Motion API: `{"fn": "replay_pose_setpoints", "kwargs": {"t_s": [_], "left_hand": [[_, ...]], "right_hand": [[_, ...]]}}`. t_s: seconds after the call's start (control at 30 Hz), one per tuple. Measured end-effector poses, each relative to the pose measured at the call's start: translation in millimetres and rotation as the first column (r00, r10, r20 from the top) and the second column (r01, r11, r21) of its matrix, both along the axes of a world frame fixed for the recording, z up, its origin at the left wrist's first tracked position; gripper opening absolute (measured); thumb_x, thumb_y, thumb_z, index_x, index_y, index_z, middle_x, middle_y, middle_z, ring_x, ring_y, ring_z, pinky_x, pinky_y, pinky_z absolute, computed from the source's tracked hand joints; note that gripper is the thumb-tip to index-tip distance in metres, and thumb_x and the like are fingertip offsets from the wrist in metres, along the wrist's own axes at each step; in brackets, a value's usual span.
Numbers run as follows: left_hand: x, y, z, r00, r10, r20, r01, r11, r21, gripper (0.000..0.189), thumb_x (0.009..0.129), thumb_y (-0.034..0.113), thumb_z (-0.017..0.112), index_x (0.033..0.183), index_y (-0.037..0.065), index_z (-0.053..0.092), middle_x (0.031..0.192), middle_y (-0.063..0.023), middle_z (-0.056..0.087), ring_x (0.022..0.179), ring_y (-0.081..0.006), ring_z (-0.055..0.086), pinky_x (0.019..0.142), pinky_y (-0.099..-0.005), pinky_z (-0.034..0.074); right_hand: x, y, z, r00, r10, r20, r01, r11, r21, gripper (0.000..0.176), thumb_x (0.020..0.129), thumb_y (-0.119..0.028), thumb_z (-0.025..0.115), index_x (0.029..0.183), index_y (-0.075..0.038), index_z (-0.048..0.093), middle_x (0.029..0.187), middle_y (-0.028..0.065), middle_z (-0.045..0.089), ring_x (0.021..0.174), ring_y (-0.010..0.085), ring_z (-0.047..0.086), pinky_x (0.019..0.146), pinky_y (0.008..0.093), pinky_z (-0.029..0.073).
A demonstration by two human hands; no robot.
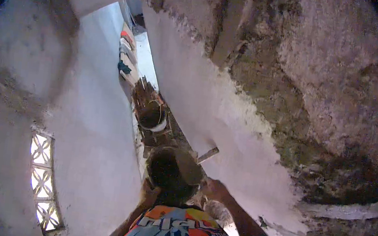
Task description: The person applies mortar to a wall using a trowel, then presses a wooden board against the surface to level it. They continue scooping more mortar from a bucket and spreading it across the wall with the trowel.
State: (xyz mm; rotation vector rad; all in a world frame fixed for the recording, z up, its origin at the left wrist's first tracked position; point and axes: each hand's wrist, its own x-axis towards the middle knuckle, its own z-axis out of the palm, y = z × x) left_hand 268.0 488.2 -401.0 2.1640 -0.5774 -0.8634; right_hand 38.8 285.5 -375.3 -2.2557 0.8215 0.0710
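Note:
A dark, round bucket (pixel 164 169) is held close in front of my chest, its mouth facing up toward me. A greyish patch shows on the right side of its mouth, and I cannot make out what it is. My left hand (pixel 150 192) is closed at the bucket's lower left side, its fingers partly in shadow. At the right side, my right hand (pixel 214 190) has curled fingers against the rim. Just beyond that hand a short flat strip (pixel 208 155), like wood, sticks out beside the wall.
A second bucket (pixel 152 117) with a thin handle stands farther ahead on rough boards (pixel 142 93). Smooth plastered walls (pixel 98 107) close in on both sides. Rough, patchy masonry (pixel 289 111) covers the upper right. Patterned vent blocks (pixel 42 182) sit at left; cloths (pixel 125 58) lie far ahead.

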Motion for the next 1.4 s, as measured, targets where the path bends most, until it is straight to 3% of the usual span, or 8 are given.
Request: {"fn": "replay_pose_setpoints", "kwargs": {"t_s": [0.2,0.4,0.53,0.83,0.93,1.13,1.3,1.4], "left_hand": [[-17,-8,-32,0.938,-0.121,0.326,0.14,0.99,-0.035,0.047,0.064,0.024,0.066,0.103,0.002,0.051,0.092,-0.0172,0.06,0.086,-0.0297,0.058,0.075,-0.0392,0.046],[-33,-27,63,0.984,-0.126,-0.126,0.12,0.991,-0.053,0.047,0.064,0.023,0.066,0.103,0.001,0.051,0.091,-0.0166,0.061,0.081,-0.028,0.059,0.072,-0.0383,0.047],[-27,-27,48,0.985,-0.168,0.037,0.171,0.982,-0.084,0.044,0.065,0.02,0.065,0.102,0.001,0.051,0.091,-0.0153,0.061,0.08,-0.0254,0.059,0.07,-0.037,0.047],[-11,-12,21,0.998,0.042,0.051,-0.035,0.99,-0.137,0.039,0.07,0.01,0.063,0.106,0.002,0.049,0.092,-0.0114,0.059,0.084,-0.0206,0.056,0.075,-0.034,0.046],[-6,2,-26,0.937,0.146,-0.318,-0.301,0.802,-0.517,0.04,0.071,0.009,0.063,0.107,0.002,0.048,0.097,-0.0121,0.058,0.087,-0.0233,0.054,0.077,-0.0374,0.044],[11,9,-25,0.979,0.205,-0.017,-0.204,0.959,-0.198,0.038,0.07,0.008,0.06,0.106,0.001,0.048,0.097,-0.0119,0.056,0.088,-0.0208,0.052,0.075,-0.036,0.044],[13,13,38,0.978,0.193,-0.084,-0.195,0.981,-0.018,0.041,0.069,0.011,0.06,0.105,0.0,0.046,0.097,-0.0124,0.055,0.083,-0.0223,0.053,0.073,-0.0352,0.045],[50,10,-58,0.968,0.242,-0.058,-0.227,0.954,0.198,0.04,0.071,0.019,0.062,0.104,0.002,0.048,0.091,-0.0144,0.057,0.085,-0.0257,0.055,0.073,-0.0392,0.043]], "right_hand": [[-1,-3,-56,0.971,0.118,-0.208,-0.173,0.947,-0.27,0.029,0.075,-0.021,0.055,0.102,-0.009,0.051,0.077,0.0168,0.058,0.07,0.0307,0.059,0.059,0.0394,0.047],[-28,62,-122,0.928,0.363,0.084,-0.305,0.87,-0.387,0.041,0.078,-0.023,0.053,0.115,-0.008,0.046,0.092,0.0165,0.058,0.08,0.0324,0.06,0.067,0.0412,0.049],[-3,54,-10,0.921,0.314,-0.23,-0.308,0.949,0.064,0.047,0.078,-0.027,0.053,0.119,-0.007,0.043,0.099,0.0172,0.059,0.088,0.0329,0.06,0.074,0.0425,0.049],[30,-12,46,0.867,0.308,-0.392,-0.359,0.931,-0.063,0.034,0.082,-0.036,0.05,0.103,-0.01,0.053,0.09,0.0162,0.061,0.085,0.0318,0.06,0.072,0.0435,0.048],[75,-31,122,0.889,0.384,-0.248,-0.393,0.919,0.014,0.037,0.083,-0.041,0.049,0.103,-0.01,0.055,0.086,0.0176,0.061,0.084,0.0325,0.06,0.074,0.0429,0.048],[143,-103,211,0.809,0.555,0.192,-0.587,0.747,0.311,0.04,0.082,-0.04,0.054,0.103,-0.005,0.054,0.082,0.0112,0.061,0.075,0.0253,0.058,0.068,0.041,0.046],[137,-182,123,0.554,-0.633,0.541,0.0,0.65,0.76,0.032,0.081,-0.035,0.057,0.097,-0.007,0.057,0.076,0.007,0.058,0.071,0.0228,0.056,0.064,0.0385,0.046],[115,-97,44,0.733,-0.56,0.386,0.062,0.619,0.783,0.029,0.08,-0.032,0.057,0.096,-0.008,0.057,0.075,0.0072,0.058,0.069,0.0229,0.056,0.061,0.0376,0.046]]}}
